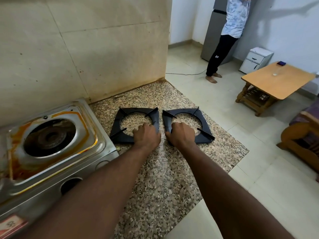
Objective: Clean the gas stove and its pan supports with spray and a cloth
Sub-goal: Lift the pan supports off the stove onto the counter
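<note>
Hands [146, 135] [180, 134] apparently clasp two pan supports [136, 124] [186, 125] laid on granite counter [164, 178]; stove [51, 140] w/ orange stains uncleaned, no spray or cloth visible.

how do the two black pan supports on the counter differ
The left pan support lies nearer the gas stove, under the left hand; the right pan support lies nearer the counter's open edge, under the right hand. Both are black square frames with round openings, flat on the granite.
</note>
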